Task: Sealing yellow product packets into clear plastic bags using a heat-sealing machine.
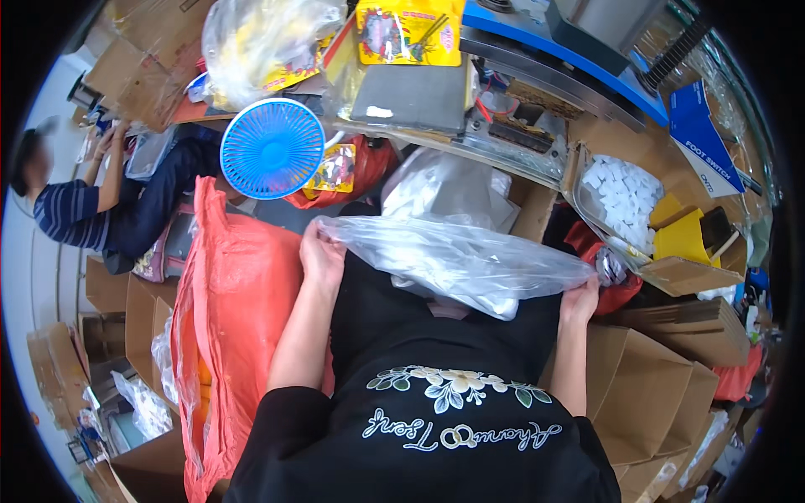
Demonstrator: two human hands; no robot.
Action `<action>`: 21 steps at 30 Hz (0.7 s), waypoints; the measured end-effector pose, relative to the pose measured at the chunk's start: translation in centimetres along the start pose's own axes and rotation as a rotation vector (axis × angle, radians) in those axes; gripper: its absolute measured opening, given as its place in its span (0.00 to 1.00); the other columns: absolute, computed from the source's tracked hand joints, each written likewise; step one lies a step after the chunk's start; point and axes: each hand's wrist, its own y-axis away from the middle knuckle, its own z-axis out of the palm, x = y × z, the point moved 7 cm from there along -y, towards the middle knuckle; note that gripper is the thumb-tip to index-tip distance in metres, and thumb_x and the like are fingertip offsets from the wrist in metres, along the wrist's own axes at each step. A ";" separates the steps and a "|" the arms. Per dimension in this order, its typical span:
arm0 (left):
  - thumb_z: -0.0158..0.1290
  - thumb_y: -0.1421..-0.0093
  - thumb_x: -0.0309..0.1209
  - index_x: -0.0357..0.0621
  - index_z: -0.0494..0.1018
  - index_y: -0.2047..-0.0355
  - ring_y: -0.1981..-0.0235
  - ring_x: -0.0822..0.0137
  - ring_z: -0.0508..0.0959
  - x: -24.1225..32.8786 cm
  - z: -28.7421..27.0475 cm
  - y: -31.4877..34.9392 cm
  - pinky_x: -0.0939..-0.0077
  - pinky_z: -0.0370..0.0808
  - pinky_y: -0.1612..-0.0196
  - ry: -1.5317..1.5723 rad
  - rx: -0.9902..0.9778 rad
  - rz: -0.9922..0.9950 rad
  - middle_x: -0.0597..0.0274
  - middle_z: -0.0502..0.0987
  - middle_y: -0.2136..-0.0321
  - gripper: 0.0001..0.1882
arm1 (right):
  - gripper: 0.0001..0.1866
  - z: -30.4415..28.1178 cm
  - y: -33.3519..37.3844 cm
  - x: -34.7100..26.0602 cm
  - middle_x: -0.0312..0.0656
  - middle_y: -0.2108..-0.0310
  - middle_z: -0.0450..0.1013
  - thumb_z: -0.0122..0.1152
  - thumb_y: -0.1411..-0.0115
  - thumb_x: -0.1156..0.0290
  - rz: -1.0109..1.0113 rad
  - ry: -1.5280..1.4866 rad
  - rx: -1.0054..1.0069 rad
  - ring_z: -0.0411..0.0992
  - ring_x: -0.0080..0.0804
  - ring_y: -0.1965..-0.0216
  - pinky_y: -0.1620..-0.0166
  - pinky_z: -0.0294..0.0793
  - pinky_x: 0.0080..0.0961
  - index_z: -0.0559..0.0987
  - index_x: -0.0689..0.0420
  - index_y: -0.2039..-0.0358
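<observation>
A clear plastic bag [453, 251] stretches between my two hands above my lap, its opening pulled wide and sagging in the middle. My left hand [323, 253] pinches one end of its edge, beside the large red plastic sack [251, 260]. Over on the right, my right hand [580, 300] grips the other end of the edge, near a cardboard box. Behind the stretched edge, more clear plastic [436, 184] rises toward the bench. Something whitish shows through the film, but I cannot make out what it is.
A blue fan [272, 149] stands ahead, below yellow printed pouches [409, 32]. A blue-edged press machine [570, 50] is at the far right, above a box of small white pieces [619, 197]. Open cardboard boxes [646, 394] flank my right side. A seated person [80, 205] works at left.
</observation>
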 end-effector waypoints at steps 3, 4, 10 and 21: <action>0.48 0.36 0.49 0.51 0.70 0.64 0.76 0.75 0.71 0.3 4.2 3.6 0.83 0.63 0.76 -0.177 -0.034 -0.009 0.70 0.73 0.70 0.16 | 0.13 6.4 6.2 -4.4 0.42 0.53 0.69 0.51 0.32 0.70 -0.709 1.079 0.390 0.67 0.26 0.51 0.47 0.66 0.27 0.70 0.61 0.50; 0.51 0.38 0.53 0.51 0.70 0.64 0.76 0.75 0.71 0.3 5.2 4.9 0.83 0.62 0.75 -0.266 -0.041 -0.033 0.71 0.73 0.71 0.18 | 0.13 10.1 7.6 -3.8 0.43 0.52 0.69 0.52 0.34 0.72 -0.849 1.216 0.292 0.67 0.29 0.50 0.46 0.66 0.29 0.69 0.63 0.51; 0.51 0.39 0.56 0.47 0.76 0.61 0.77 0.78 0.73 -2.0 3.4 5.9 0.84 0.61 0.78 -0.899 -0.242 -0.236 0.69 0.79 0.72 0.24 | 0.22 26.1 11.1 6.5 0.41 0.55 0.73 0.68 0.49 0.60 -0.659 1.827 -0.973 0.71 0.43 0.53 0.41 0.60 0.50 0.76 0.55 0.55; 0.46 0.32 0.44 0.43 0.71 0.50 0.84 0.84 0.61 0.8 5.2 4.2 0.93 0.55 0.84 -0.654 -0.398 -0.255 0.58 0.80 0.59 0.19 | 0.13 22.5 11.0 7.4 0.40 0.71 0.68 0.70 0.55 0.69 -0.603 2.120 -1.184 0.70 0.38 0.63 0.40 0.58 0.46 0.72 0.56 0.78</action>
